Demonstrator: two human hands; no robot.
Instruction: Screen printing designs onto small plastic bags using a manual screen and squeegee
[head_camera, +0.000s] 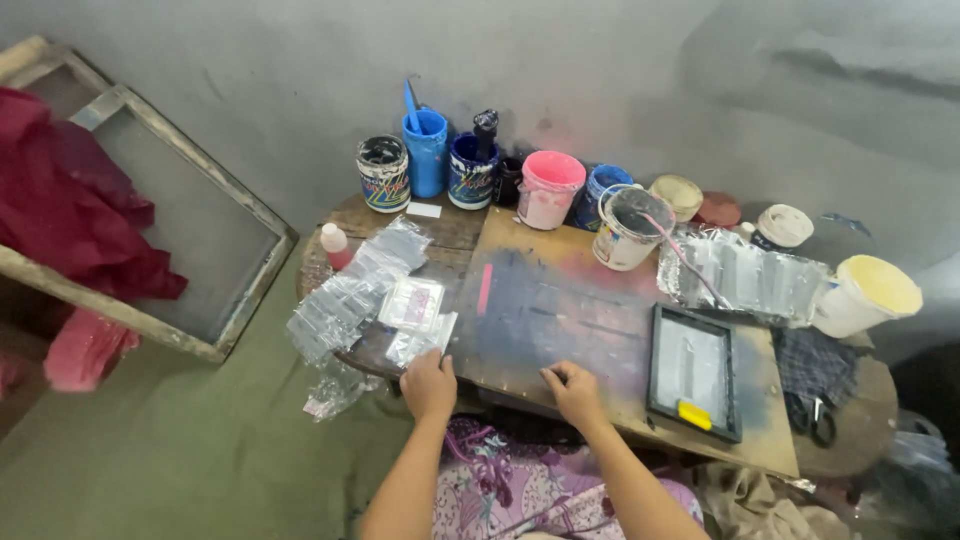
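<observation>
1. The left hand (429, 386) reaches forward from a bare forearm, back of the hand up, at the near left edge of the tabletop (560, 330).
2. Its fingers are curled down over the lower corner of a clear plastic packet (420, 345) — they seem to pinch it, though the fingertips are hidden under the hand.
3. That packet lies at the foot of a pile of clear plastic packets (350, 290) that spreads up the left side of the tabletop; one white packet with a pink print (411, 303) lies on top, just above the hand.
4. The right hand (574, 393) rests near the front edge, wrist bent, knuckles up.
5. Its fingers are folded in to a loose fist, narrow — whether they hold anything small cannot be told; they touch the paint-smeared board (540, 310).
6. Right of this hand lies a small black-framed screen (692, 372) with a yellow piece at its lower edge.
7. Along the back stand paint pots, among them a pink bucket (550, 188) and a blue cup (426, 150).
</observation>
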